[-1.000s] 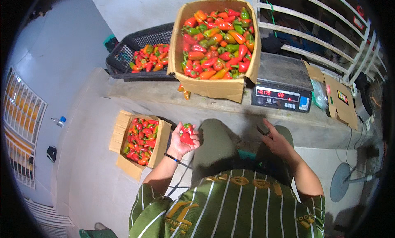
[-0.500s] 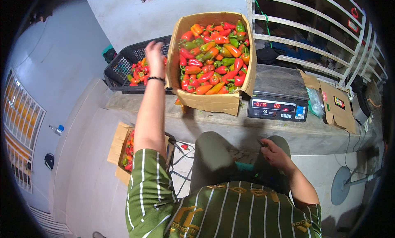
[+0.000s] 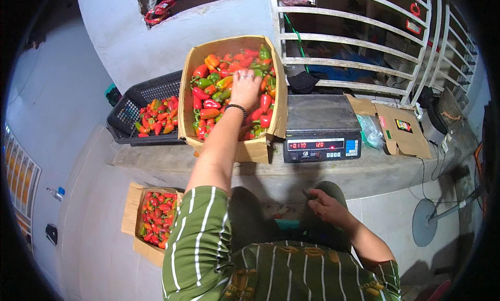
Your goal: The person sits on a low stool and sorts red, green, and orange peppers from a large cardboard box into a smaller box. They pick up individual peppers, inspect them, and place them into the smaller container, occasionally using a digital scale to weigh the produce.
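Note:
A tall cardboard box (image 3: pixel 183 92) full of red, orange and green peppers (image 3: pixel 210 113) stands on the concrete ledge in front of me. My left hand (image 3: pixel 247 87) reaches into it, palm down on the peppers, with a dark band round the wrist. Its fingertips are hidden among them, so I cannot tell if a pepper is gripped. Low over my right knee, my right hand (image 3: pixel 329 207) is closed round a small, thin dark object (image 3: pixel 306 193) whose kind is unclear. Left of the box, a black plastic crate (image 3: pixel 127 100) holds more peppers, mostly red and orange.
A digital scale (image 3: pixel 323 137) with a lit red display stands right of the box. Beyond it lie flattened cardboard (image 3: pixel 403 129) and a clear plastic bag (image 3: pixel 370 132). Another open box (image 3: pixel 136 210) of red peppers sits on the floor at left. White metal bars (image 3: pixel 354 38) rise behind.
My left hand has moved right, from above the black crate's edge into the cardboard box. My right hand keeps its place over the knee. The whole view has shifted.

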A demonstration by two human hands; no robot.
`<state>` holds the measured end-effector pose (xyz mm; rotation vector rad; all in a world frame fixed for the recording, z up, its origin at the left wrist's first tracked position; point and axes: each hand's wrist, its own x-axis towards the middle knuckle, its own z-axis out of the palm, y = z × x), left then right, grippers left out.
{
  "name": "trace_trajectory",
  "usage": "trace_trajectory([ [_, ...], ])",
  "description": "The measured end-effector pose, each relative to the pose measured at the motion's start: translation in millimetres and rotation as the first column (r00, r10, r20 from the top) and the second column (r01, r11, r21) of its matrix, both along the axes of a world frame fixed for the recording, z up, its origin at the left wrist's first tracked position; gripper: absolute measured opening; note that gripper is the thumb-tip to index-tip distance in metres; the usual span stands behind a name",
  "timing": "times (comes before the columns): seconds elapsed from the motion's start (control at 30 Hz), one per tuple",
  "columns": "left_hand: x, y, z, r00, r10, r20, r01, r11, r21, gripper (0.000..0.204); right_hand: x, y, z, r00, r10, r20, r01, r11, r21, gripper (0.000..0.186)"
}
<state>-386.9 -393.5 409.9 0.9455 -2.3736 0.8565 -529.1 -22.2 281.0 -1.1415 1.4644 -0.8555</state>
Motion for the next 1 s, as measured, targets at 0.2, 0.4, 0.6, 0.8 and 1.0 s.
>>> trace_trajectory([
  [0.2,50.8,47.6,7.7,0.182,0.339,-0.923,0.973,0.071,0.218,0.033,6.2,-11.5,32.6,1.0,-0.015,0.027,0.019,0.99,-0.14,0.046],
  [0.4,123.7,121.6,-42.9,0.141,0.751,-0.645,0.758,-0.501,-0.417,0.046,38.5,-42.0,59.4,0.993,0.103,-0.057,-0.116,0.948,-0.298,0.044],
  [0.6,139.3,193.0,-81.6,0.176,0.825,-0.537,0.812,-0.43,-0.394,0.043,66.4,-54.3,76.0,0.981,0.186,-0.046,-0.192,0.956,-0.222,0.05],
  [0.8,114.3,244.5,-113.5,0.352,0.45,-0.821,0.864,0.182,0.47,0.016,80.3,-59.0,61.8,0.951,0.23,-0.205,-0.287,0.902,-0.324,0.057],
  [1.0,111.4,264.3,-115.6,0.515,0.338,-0.788,0.714,0.339,0.613,0.022,91.5,-54.9,69.6,0.938,0.246,-0.247,-0.328,0.859,-0.393,0.052],
])
